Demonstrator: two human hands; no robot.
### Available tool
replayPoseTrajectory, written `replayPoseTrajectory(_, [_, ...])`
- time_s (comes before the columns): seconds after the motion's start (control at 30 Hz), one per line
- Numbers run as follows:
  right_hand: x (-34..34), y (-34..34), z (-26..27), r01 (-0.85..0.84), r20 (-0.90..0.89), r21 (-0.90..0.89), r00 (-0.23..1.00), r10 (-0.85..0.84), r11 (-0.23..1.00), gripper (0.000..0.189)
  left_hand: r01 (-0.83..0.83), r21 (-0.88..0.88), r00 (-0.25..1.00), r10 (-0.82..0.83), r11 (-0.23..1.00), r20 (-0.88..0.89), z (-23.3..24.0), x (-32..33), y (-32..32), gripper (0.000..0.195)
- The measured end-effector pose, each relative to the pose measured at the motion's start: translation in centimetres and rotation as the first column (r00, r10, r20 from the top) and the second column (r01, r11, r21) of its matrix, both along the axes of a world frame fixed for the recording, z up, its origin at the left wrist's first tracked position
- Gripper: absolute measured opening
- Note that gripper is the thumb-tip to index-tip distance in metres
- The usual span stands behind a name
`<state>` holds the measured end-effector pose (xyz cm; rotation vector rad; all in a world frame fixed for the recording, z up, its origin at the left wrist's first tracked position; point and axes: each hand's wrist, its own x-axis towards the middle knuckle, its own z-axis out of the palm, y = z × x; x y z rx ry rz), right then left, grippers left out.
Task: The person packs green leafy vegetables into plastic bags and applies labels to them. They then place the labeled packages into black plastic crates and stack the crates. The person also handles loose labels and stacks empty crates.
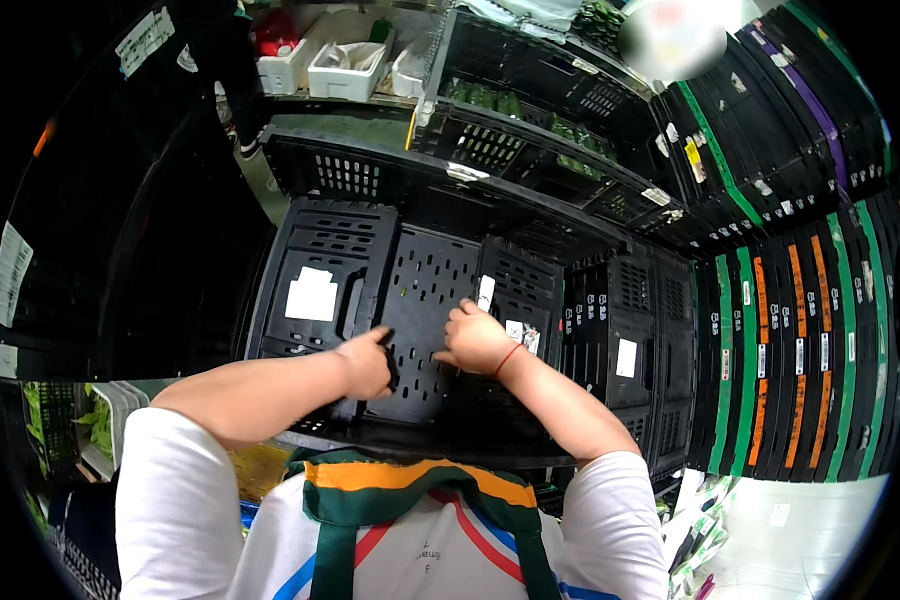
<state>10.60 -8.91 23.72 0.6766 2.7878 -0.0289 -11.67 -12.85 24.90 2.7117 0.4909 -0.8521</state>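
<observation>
Before me lies a black plastic folding crate (436, 270) with a slotted floor. Its left end panel (345, 232) lies inward over the floor and bears a white label. The right end panel (521, 262) also lies inward, with a white sticker near its handle. My left hand (367, 364) is over the left panel's inner edge, index finger stretched out, with nothing visible in it. My right hand (476, 337) is over the right panel's inner edge, thumb and fingers apart. Whether either hand presses on a panel cannot be told.
Folded black crates (776, 360) with green and orange strips are stacked at the right. Behind stands an open crate (525, 75) holding packed green vegetables. White foam boxes (345, 71) sit at the back left. A person's leg (240, 112) shows beyond the dark crates on the left.
</observation>
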Motion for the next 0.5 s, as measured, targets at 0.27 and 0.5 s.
replayPoseTrajectory(0.27, [9.6,-1.0,9.8,0.242,-0.272,0.271,0.948,-0.168,0.932,0.032,-0.483,0.441,0.87,0.359,0.757,0.338,10.7,-10.5,1.5,0.027])
replayPoseTrajectory(0.5, [7.2,-2.5,12.6,0.499,-0.427,0.338,0.837,-0.342,0.798,0.036,-0.662,0.207,0.669,0.445,0.72,0.595,13.4,-9.4,-0.3,0.029])
